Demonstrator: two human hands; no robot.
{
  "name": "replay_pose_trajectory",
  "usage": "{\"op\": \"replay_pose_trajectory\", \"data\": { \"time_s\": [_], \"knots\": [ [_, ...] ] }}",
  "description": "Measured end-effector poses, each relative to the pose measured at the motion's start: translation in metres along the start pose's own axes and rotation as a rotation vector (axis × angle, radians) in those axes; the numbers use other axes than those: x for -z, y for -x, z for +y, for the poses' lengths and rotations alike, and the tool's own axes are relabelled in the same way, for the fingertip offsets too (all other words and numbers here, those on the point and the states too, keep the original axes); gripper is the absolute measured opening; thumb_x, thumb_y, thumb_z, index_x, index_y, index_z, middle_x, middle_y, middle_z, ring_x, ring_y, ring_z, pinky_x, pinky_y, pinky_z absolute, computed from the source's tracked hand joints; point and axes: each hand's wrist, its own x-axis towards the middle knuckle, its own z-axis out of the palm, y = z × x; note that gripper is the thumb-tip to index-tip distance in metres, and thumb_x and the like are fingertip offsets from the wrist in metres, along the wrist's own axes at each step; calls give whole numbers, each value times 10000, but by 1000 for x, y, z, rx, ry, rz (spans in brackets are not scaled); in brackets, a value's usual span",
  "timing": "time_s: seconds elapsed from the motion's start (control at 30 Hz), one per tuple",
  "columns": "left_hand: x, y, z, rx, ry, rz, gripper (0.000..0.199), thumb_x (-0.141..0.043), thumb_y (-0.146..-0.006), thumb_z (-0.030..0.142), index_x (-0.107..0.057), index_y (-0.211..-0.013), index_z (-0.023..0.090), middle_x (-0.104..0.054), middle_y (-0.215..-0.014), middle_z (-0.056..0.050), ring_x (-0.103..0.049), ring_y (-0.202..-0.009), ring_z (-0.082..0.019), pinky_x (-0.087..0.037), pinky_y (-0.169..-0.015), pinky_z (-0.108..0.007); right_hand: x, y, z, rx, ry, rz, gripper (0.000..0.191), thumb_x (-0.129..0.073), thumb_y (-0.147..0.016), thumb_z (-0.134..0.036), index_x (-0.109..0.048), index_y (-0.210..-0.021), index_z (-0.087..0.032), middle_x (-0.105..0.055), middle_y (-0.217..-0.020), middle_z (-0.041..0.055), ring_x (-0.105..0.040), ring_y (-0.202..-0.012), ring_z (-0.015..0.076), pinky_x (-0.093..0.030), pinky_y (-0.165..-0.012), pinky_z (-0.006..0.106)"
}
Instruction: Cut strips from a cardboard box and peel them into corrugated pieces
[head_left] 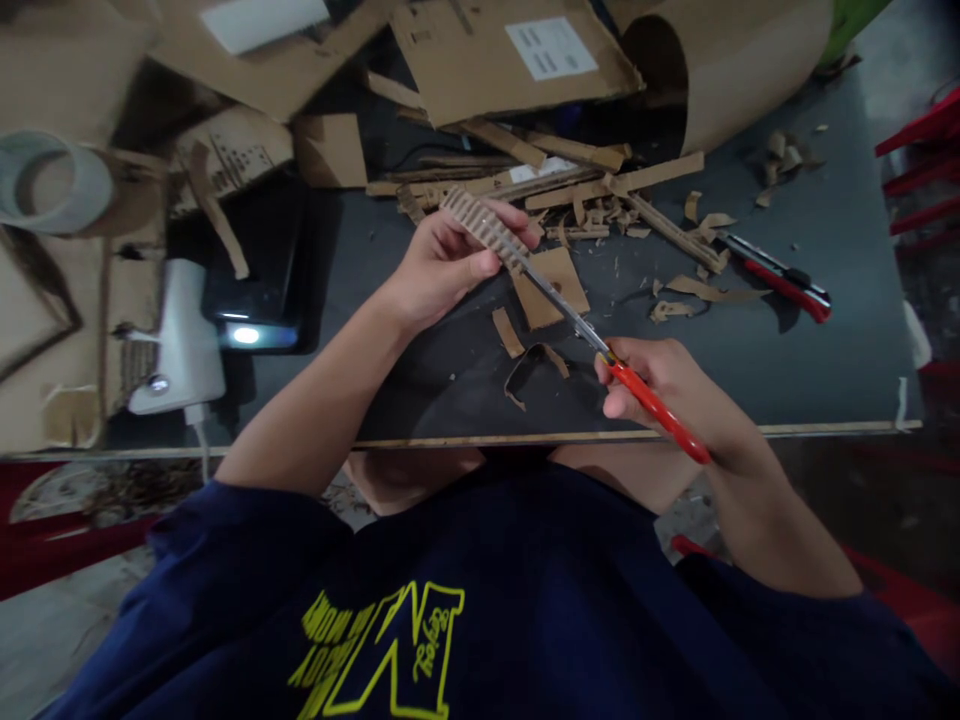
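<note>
Between the thumb and fingers of my left hand (442,262) is a strip of corrugated cardboard (480,222), its ridges facing up. My right hand (652,375) is closed around the red handles of a pair of scissors (652,405). The scissor blades point up and to the left, and their tips meet the right end of the strip. Whether the blades are cutting into it I cannot tell. A square cardboard piece (553,288) lies on the table under the blades. Small cardboard scraps (508,332) lie close by.
A box cutter with a red grip (787,285) lies on the right of the dark table (810,380). Cardboard strips and sheets (487,60) crowd the back. At left are a tape roll (94,185), a white power strip (187,340) and a black device with a lit lamp (251,335).
</note>
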Motion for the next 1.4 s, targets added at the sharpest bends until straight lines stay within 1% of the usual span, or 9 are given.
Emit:
{"op": "replay_pose_trajectory", "data": {
  "time_s": [0.17,0.3,0.37,0.57,0.77,0.9,1.1,1.27,1.4],
  "knots": [
    [-1,1,0,36,8,54,259,-887,-709,119,-646,-800,147,-667,-833,-31,-675,-1199,-287,-564,-1040,-399,2,0,1,6,52,-13,704,-633,-662,-892,-513,-790,-211,-390,-603,-59,-314,-547,91,-251,-514,269],
    [1,0,-3,-73,11,-74,429,-963,-600,407,-680,-812,164,-664,-807,-20,-730,-1005,-240,-588,-981,-381,5,0,-1,-26,52,-46,839,-592,-559,-977,-550,-872,-199,-405,-634,-55,-345,-571,101,-285,-532,277],
    [1,-1,-5,-98,-7,-98,478,-967,-558,473,-678,-804,183,-670,-804,-10,-734,-957,-226,-598,-961,-375,5,0,-2,-37,47,-63,885,-586,-529,-991,-558,-915,-196,-429,-668,-45,-361,-598,108,-305,-547,280],
    [2,-2,-7,-38,-29,-18,354,-938,-671,285,-623,-794,180,-653,-827,-16,-679,-1178,-278,-567,-1031,-415,3,0,0,-20,-11,-68,895,-543,-567,-993,-562,-958,-188,-442,-734,-28,-362,-611,103,-295,-546,273],
    [9,-5,-10,-124,-96,-108,422,-918,-680,440,-632,-833,170,-643,-824,-10,-680,-1181,-286,-564,-1030,-430,3,0,-2,-4,-18,-75,882,-562,-561,-987,-557,-943,-191,-450,-743,-21,-376,-628,108,-310,-559,269],
    [12,-5,-12,-169,-113,-187,496,-888,-678,547,-658,-888,160,-658,-840,-10,-712,-1096,-261,-569,-1009,-411,3,0,-6,6,23,-53,861,-559,-582,-982,-554,-937,-198,-462,-739,-16,-386,-634,115,-321,-575,274],
    [8,-5,-11,-218,-14,-316,315,-882,-748,409,-724,-916,193,-720,-870,13,-732,-916,-123,-601,-898,-244,0,0,-4,45,30,-54,894,-520,-580,-1002,-551,-963,-195,-492,-781,4,-428,-682,136,-343,-595,280],
    [7,-5,-12,-206,-2,-309,318,-890,-736,405,-726,-917,200,-723,-879,19,-735,-916,-115,-603,-891,-229,0,0,-3,35,11,-85,911,-496,-582,-1010,-549,-980,-192,-420,-731,-27,-340,-618,105,-289,-533,268],
    [9,-6,-13,-202,-29,-288,367,-889,-720,447,-703,-904,189,-700,-874,7,-738,-942,-151,-608,-902,-276,-1,1,-4,51,20,-73,902,-481,-600,-1006,-551,-974,-188,-426,-743,-22,-348,-621,106,-293,-538,275]
  ]
}}
